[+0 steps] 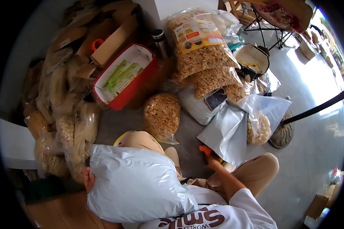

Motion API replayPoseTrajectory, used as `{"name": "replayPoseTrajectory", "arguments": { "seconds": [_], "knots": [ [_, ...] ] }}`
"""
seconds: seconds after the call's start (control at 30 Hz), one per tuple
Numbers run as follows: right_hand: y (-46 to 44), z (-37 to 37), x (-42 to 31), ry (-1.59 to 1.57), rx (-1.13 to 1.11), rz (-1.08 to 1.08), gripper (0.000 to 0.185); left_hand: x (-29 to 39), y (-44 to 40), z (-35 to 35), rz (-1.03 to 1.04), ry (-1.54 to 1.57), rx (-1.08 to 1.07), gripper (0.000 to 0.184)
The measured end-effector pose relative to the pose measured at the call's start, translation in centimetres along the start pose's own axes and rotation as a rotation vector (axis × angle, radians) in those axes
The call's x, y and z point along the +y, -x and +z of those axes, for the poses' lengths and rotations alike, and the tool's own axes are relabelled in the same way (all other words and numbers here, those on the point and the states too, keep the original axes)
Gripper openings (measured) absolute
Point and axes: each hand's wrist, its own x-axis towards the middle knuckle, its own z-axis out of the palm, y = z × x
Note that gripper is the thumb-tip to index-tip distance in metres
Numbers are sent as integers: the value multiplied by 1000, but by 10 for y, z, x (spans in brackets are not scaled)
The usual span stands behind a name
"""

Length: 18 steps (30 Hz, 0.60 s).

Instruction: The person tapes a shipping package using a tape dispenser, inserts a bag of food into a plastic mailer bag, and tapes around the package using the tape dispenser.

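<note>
- The left hand (90,180) has its fingers against the left edge of a plump white mailer bag (137,183); the rest of the hand is hidden by it, so I cannot tell whether it clamps the bag or only props it.
- That mailer lies at 3 o'clock from the left hand, across the person's lap, and between 8 and 9 o'clock from the right, apart from it.
- The right hand (213,163) is closed round an orange-and-black object (205,150), whose orange end points to 11 o'clock; blur hides what it is.
- At 1 o'clock from the right hand, just beside it, lies a flat pale mailer (226,133).
- Further out from that hand: a phone (216,99) on pale bags at 12 o'clock, a clear bag of round pale pieces (260,128) at 2, and a bag of brown slices (162,114) between 10 and 11.
- Beyond the phone, a big labelled bag (202,57) stands at 12.
- From the left hand, bagged goods (65,126) pile up at 11; a red box (139,88) sits between 12 and 1.
</note>
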Motion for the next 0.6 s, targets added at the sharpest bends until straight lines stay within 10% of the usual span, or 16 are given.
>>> {"name": "replayPoseTrajectory", "arguments": {
  "seconds": [0.3, 0.6],
  "knots": [
    [34, 8, -43, -370, 32, 102, 58, 7, 8, 28, -22, 132, 65, 23],
    [14, 46, -15, 27, 75, -88, 40, 6, 8, 30, 7, 123, 8, 23]
  ]
}}
